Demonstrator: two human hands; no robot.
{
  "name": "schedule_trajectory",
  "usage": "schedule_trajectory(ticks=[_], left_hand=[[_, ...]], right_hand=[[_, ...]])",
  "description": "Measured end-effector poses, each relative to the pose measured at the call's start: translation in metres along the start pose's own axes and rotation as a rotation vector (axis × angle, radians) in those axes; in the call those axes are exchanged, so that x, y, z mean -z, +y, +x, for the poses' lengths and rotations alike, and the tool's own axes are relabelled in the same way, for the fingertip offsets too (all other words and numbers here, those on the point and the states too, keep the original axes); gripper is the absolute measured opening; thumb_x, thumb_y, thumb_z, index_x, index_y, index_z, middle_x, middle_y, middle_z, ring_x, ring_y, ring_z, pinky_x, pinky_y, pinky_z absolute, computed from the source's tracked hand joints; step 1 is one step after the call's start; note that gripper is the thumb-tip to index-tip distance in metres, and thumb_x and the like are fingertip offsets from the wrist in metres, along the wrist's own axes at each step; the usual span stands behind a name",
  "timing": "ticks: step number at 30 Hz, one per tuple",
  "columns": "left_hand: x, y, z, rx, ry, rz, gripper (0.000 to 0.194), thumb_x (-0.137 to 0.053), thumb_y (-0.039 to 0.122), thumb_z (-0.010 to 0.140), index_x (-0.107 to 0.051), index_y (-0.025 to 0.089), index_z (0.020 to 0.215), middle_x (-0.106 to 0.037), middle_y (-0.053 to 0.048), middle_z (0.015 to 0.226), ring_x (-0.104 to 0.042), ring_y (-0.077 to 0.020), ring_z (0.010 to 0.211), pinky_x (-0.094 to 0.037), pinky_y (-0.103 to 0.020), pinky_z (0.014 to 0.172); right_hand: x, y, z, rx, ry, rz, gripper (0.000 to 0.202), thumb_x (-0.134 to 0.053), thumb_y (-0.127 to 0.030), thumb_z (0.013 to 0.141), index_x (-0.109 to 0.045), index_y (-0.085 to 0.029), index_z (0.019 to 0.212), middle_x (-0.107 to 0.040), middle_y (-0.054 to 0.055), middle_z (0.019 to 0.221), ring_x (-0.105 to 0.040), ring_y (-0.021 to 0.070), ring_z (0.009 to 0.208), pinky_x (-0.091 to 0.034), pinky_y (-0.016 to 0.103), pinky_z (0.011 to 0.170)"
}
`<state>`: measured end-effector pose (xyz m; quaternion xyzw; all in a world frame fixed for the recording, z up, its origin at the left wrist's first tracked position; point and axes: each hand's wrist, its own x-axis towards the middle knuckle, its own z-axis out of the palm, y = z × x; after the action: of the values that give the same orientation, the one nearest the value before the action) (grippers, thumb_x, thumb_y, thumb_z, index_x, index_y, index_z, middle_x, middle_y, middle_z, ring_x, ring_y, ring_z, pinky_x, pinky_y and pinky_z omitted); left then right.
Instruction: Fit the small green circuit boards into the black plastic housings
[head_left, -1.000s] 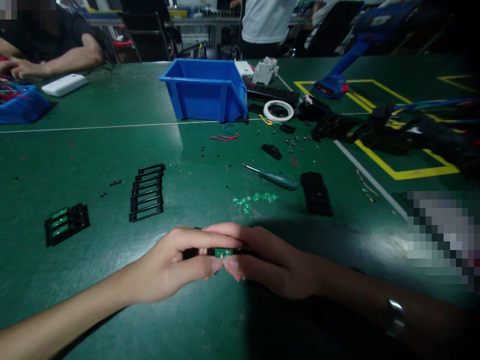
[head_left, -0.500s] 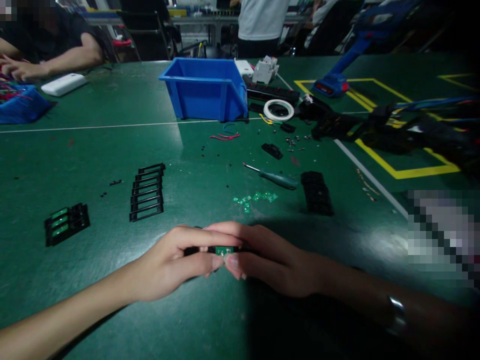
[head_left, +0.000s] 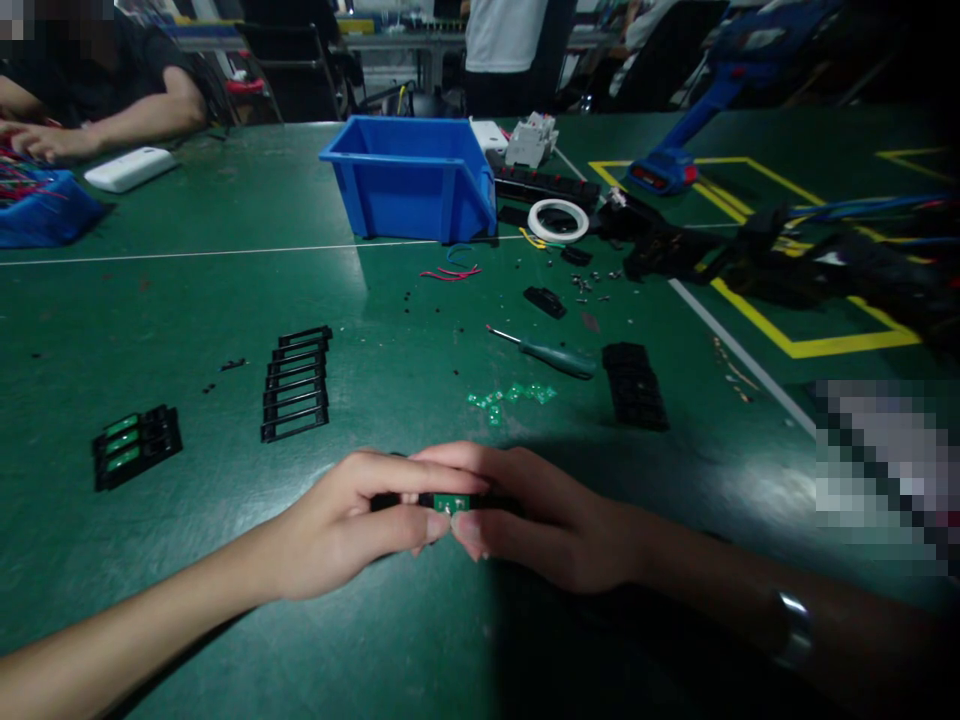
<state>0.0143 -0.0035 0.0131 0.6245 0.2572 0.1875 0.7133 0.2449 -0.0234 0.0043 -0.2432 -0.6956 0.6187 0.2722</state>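
Note:
Both hands meet near the bottom centre, with fingers over and thumbs under a small green circuit board [head_left: 451,502] set in a black part. My left hand [head_left: 360,525] pinches its left side, my right hand [head_left: 536,520] its right side, and the thumb tips nearly touch. The fingers hide most of the black part. Just beyond the hands lie several small green boards [head_left: 510,395]. A screwdriver [head_left: 555,358] with a green handle rests behind them. To the left are a black slatted frame [head_left: 296,385] and a black holder with green boards [head_left: 136,445].
A black block [head_left: 634,385] lies right of the screwdriver. Farther back stand a blue bin [head_left: 412,185], a white ring [head_left: 557,221], a blue power tool [head_left: 664,168] and dark cable bundles [head_left: 787,260]. Another person's arm [head_left: 146,120] rests at the far left.
My hands and the held part have barely moved. In the background, the standing person in a white shirt has shifted slightly left.

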Motion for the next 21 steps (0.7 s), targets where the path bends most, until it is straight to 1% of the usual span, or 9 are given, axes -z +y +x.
schedule_trajectory(ticks=[1,4,5,7,10,12,14,17,21], left_hand=[[0.0,0.001,0.001,-0.008,-0.005,0.001,0.036,-0.061,0.019,0.097,-0.071,0.025,0.131,-0.066,-0.01,0.132,-0.065,-0.0206,0.1,-0.049,-0.027,0.076],[-0.001,0.006,0.002,0.003,-0.043,0.012,0.034,-0.057,0.017,0.098,-0.072,0.019,0.129,-0.074,-0.011,0.106,-0.065,-0.019,0.09,-0.049,-0.028,0.075],[-0.001,0.008,0.003,0.014,-0.054,0.016,0.033,-0.056,0.017,0.098,-0.072,0.016,0.127,-0.074,-0.011,0.102,-0.065,-0.0191,0.089,-0.048,-0.029,0.075],[-0.001,0.009,0.003,0.036,-0.05,0.017,0.031,-0.057,0.017,0.098,-0.074,0.015,0.123,-0.073,-0.01,0.1,-0.063,-0.0185,0.089,-0.047,-0.028,0.074],[-0.001,0.006,0.002,0.053,-0.001,-0.002,0.028,-0.06,0.018,0.097,-0.076,0.018,0.12,-0.069,-0.006,0.093,-0.058,-0.0137,0.079,-0.045,-0.024,0.068],[0.001,0.002,0.0,0.065,0.032,-0.006,0.029,-0.063,0.021,0.096,-0.075,0.022,0.123,-0.065,-0.001,0.08,-0.054,-0.011,0.069,-0.043,-0.022,0.063],[0.002,-0.003,-0.001,0.073,0.055,-0.003,0.033,-0.064,0.024,0.096,-0.072,0.025,0.128,-0.062,0.002,0.072,-0.052,-0.0102,0.065,-0.041,-0.021,0.06],[0.003,-0.006,-0.002,0.076,0.063,-0.013,0.034,-0.065,0.024,0.096,-0.071,0.027,0.13,-0.062,0.002,0.072,-0.052,-0.0104,0.066,-0.041,-0.022,0.06],[0.003,-0.005,-0.001,0.057,0.061,-0.034,0.034,-0.064,0.022,0.096,-0.072,0.027,0.129,-0.061,0.002,0.071,-0.051,-0.0104,0.066,-0.042,-0.023,0.062]], right_hand=[[0.0,0.0,0.0,0.0,-0.006,0.014,0.045,-0.053,-0.028,0.102,-0.049,-0.015,0.145,-0.067,0.011,0.113,-0.063,0.0191,0.096,-0.052,0.034,0.086],[-0.001,0.001,-0.001,-0.011,-0.014,0.062,0.044,-0.044,-0.03,0.107,-0.046,-0.013,0.147,-0.067,0.009,0.1,-0.061,0.0162,0.083,-0.053,0.032,0.078],[-0.001,0.002,-0.002,-0.011,-0.01,0.066,0.044,-0.04,-0.03,0.108,-0.046,-0.013,0.148,-0.067,0.009,0.1,-0.061,0.0159,0.082,-0.054,0.031,0.077],[-0.003,0.002,-0.002,0.008,0.012,0.048,0.043,-0.036,-0.028,0.109,-0.045,-0.013,0.148,-0.067,0.011,0.107,-0.063,0.0156,0.085,-0.054,0.031,0.079],[-0.005,0.003,-0.002,0.081,0.057,-0.028,0.039,-0.037,-0.023,0.109,-0.049,-0.014,0.145,-0.066,0.012,0.119,-0.064,0.0157,0.093,-0.053,0.031,0.086],[-0.005,0.003,-0.001,0.121,0.1,-0.083,0.037,-0.039,-0.02,0.108,-0.052,-0.013,0.142,-0.067,0.01,0.116,-0.063,0.0157,0.095,-0.052,0.03,0.088],[-0.005,0.004,-0.001,0.129,0.138,-0.111,0.035,-0.041,-0.019,0.108,-0.055,-0.013,0.139,-0.068,0.008,0.108,-0.062,0.0142,0.091,-0.051,0.027,0.084],[-0.006,0.004,0.0,0.095,0.16,-0.114,0.034,-0.041,-0.02,0.108,-0.055,-0.011,0.138,-0.068,0.008,0.106,-0.062,0.0123,0.085,-0.051,0.025,0.079],[-0.007,0.007,-0.001,0.082,0.184,-0.144,0.035,-0.042,-0.021,0.108,-0.053,-0.009,0.138,-0.069,0.009,0.106,-0.062,0.0126,0.085,-0.052,0.025,0.077]])
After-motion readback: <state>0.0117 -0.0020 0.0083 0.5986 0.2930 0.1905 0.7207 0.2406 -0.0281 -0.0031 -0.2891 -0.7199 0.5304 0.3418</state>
